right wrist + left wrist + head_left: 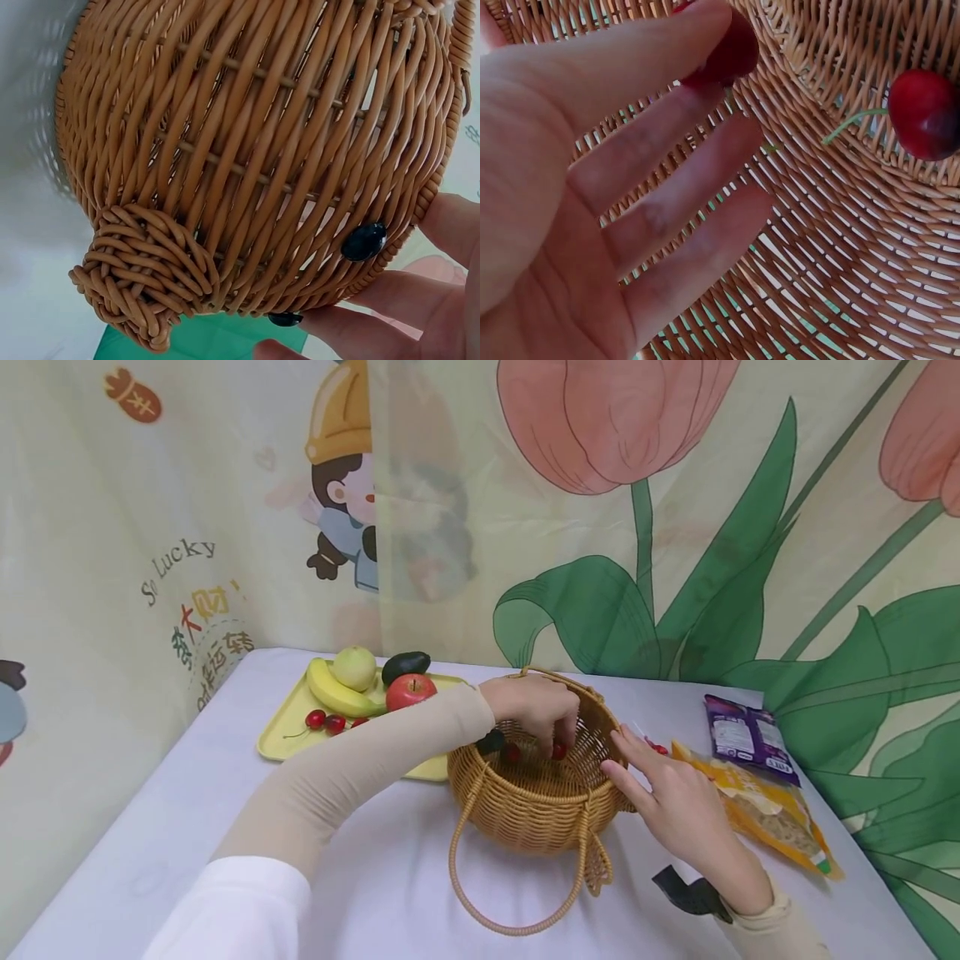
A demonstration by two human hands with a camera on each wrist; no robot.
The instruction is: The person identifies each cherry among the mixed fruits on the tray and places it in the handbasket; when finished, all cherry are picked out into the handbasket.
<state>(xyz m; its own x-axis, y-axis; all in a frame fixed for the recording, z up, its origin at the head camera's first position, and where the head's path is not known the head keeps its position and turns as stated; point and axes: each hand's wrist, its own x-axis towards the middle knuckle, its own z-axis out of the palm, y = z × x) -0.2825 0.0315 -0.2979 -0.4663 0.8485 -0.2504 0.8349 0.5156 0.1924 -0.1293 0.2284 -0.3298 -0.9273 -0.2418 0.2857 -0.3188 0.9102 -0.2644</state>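
Note:
My left hand [534,703] reaches down into a round wicker basket [534,822]. Its thumb and forefinger pinch a dark red cherry [731,52], while the other fingers stretch out over the woven bottom. Apart from that hand, a second cherry [922,112] with a green stem lies inside the basket. My right hand [678,802] touches the basket's right side at the rim with fairly straight, spread fingers. Close by those fingers are the basket's black bead eye [364,241] and a woven snout-like knob [146,274]. The handle [517,931] hangs down toward me.
Left of the basket, a yellow tray [273,745] bears a banana [337,693], an apple [410,690], a pale round fruit [355,668], a dark avocado-like fruit [406,667] and cherries [316,720]. To the right lie a purple packet [750,739] and an orange bag [772,814].

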